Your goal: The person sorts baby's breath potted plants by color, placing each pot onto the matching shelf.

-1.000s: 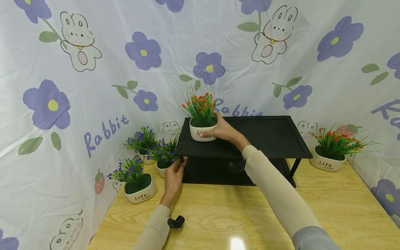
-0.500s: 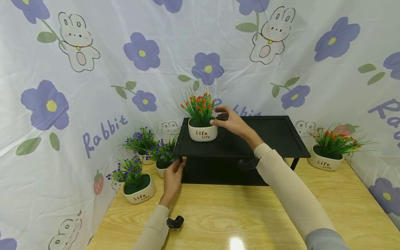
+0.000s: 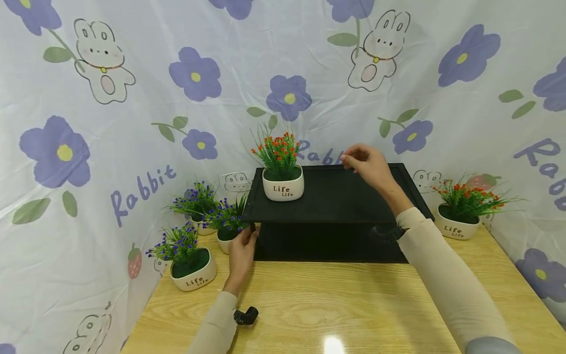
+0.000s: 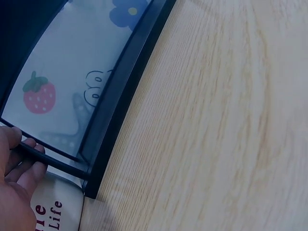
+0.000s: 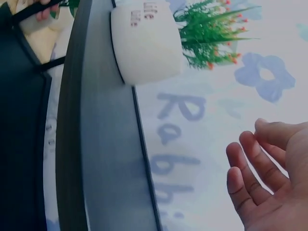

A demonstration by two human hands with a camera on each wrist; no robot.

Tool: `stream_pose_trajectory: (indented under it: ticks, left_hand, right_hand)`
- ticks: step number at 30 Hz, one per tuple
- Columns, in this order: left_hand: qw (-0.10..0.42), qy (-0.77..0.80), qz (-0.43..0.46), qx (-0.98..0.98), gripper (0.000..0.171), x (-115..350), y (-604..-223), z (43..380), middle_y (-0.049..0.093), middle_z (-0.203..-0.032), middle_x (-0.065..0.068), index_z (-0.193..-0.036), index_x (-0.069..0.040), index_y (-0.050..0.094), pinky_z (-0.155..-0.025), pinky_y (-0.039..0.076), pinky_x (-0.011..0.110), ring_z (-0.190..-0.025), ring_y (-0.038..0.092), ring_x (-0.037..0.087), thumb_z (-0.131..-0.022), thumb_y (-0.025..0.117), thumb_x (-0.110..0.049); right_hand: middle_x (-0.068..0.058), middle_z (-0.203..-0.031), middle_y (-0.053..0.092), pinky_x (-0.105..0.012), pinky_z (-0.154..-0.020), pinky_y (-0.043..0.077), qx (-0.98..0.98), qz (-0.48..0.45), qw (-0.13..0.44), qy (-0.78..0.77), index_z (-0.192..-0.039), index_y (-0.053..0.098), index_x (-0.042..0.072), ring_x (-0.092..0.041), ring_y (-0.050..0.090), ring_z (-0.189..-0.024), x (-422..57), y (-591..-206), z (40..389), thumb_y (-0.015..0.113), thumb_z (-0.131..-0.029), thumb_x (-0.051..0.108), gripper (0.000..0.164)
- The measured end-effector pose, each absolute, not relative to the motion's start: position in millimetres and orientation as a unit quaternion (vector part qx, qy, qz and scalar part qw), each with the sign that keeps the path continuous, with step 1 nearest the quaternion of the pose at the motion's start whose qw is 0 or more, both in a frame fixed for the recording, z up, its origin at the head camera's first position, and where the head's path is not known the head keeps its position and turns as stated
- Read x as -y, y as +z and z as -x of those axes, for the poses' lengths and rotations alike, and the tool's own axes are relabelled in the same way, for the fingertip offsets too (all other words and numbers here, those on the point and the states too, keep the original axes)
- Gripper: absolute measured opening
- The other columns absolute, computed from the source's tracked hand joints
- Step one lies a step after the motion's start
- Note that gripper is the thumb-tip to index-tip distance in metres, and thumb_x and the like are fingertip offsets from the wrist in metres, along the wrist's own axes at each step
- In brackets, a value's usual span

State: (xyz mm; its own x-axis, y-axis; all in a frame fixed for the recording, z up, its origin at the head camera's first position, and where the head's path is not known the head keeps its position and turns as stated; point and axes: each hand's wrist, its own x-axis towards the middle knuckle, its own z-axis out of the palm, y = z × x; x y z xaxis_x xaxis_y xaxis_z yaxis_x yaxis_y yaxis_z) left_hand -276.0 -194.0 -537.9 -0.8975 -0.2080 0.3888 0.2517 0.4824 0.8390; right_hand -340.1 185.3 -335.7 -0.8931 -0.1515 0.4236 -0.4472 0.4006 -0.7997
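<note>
My left hand (image 3: 240,253) is gripping the slim black left-front post (image 4: 60,167) of a black rectangular two-tier shelf (image 3: 336,196), while my right hand (image 3: 369,164), fingers apart and loosely bent, is hovering above it, right of a white oval red-flowered pot (image 3: 283,188) standing at the upper tier's left end.

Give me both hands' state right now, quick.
Left hand: closed, holding the front left post of the black two-tier shelf.
Right hand: open, holding nothing, fingers loosely bent.
</note>
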Motion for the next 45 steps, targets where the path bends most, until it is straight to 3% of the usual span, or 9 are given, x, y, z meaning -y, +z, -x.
stream_pose_trajectory:
  ticks: [3, 8, 13, 32, 41, 45]
  left_hand:
    - [0.227, -0.513, 0.014, 0.828, 0.029, 194.9, -537.5, 276.0, 0.075, -0.13, 0.021, -0.134, -0.003, 0.074, -0.097, 0.061, 0.055, -0.115, 0.076, 0.037, -0.108, 0.065, -0.013]
    - [0.225, -0.518, 0.014, 0.825, 0.029, 195.7, -538.2, 276.4, 0.075, -0.13, 0.02, -0.133, -0.003, 0.074, -0.097, 0.061, 0.055, -0.114, 0.077, 0.035, -0.108, 0.065, -0.012]
    - [0.223, -0.513, 0.009, 0.829, 0.029, 196.9, -539.3, 276.5, 0.076, -0.129, 0.019, -0.134, -0.004, 0.074, -0.096, 0.061, 0.054, -0.113, 0.077, 0.035, -0.108, 0.065, -0.013]
    - [0.24, -0.501, 0.008, 0.832, 0.024, 199.3, -539.1, 273.1, 0.077, -0.124, 0.021, -0.127, -0.006, 0.077, -0.092, 0.062, 0.055, -0.107, 0.078, 0.036, -0.106, 0.068, -0.009]
    - [0.232, -0.511, 0.018, 0.827, 0.026, 196.5, -538.6, 275.0, 0.077, -0.126, 0.019, -0.129, -0.005, 0.077, -0.094, 0.062, 0.054, -0.11, 0.078, 0.035, -0.106, 0.067, -0.011]
    - [0.233, -0.509, 0.018, 0.828, 0.025, 195.6, -539.1, 276.5, 0.077, -0.125, 0.019, -0.129, -0.007, 0.077, -0.092, 0.063, 0.053, -0.109, 0.078, 0.034, -0.106, 0.067, -0.01]
  right_hand:
    - [-0.016, -0.105, 0.076, -0.02, -0.072, 0.054, 0.826, -0.178, 0.164, 0.509, -0.117, 0.073, 0.003, -0.021, 0.071, -0.091, -200.3, -332.1, 334.5, 0.069, -0.106, 0.028, 0.027]
    - [0.006, -0.091, 0.077, -0.018, -0.068, 0.054, 0.828, -0.157, 0.188, 0.504, -0.112, 0.075, 0.003, -0.005, 0.069, -0.08, -228.6, -332.1, 324.8, 0.072, -0.105, 0.025, 0.024]
    - [0.021, -0.086, 0.072, -0.019, -0.068, 0.056, 0.833, -0.136, 0.201, 0.497, -0.114, 0.074, 0.001, -0.002, 0.069, -0.08, -257.8, -333.9, 311.8, 0.071, -0.105, 0.023, 0.024]
    - [0.029, -0.089, 0.071, -0.015, -0.066, 0.051, 0.863, -0.055, 0.172, 0.472, -0.125, 0.069, 0.0, 0.005, 0.066, -0.081, -355.1, -360.3, 267.7, 0.067, -0.107, 0.032, 0.038]
    - [0.035, -0.097, 0.066, -0.013, -0.068, 0.053, 0.873, -0.049, 0.162, 0.457, -0.123, 0.071, 0.017, 0.01, 0.062, -0.085, -393.0, -394.5, 252.7, 0.063, -0.109, 0.025, 0.018]
    - [0.037, -0.095, 0.067, -0.011, -0.069, 0.053, 0.873, -0.041, 0.151, 0.461, -0.121, 0.07, 0.013, 0.014, 0.064, -0.084, -408.6, -412.9, 247.5, 0.064, -0.109, 0.023, 0.017]
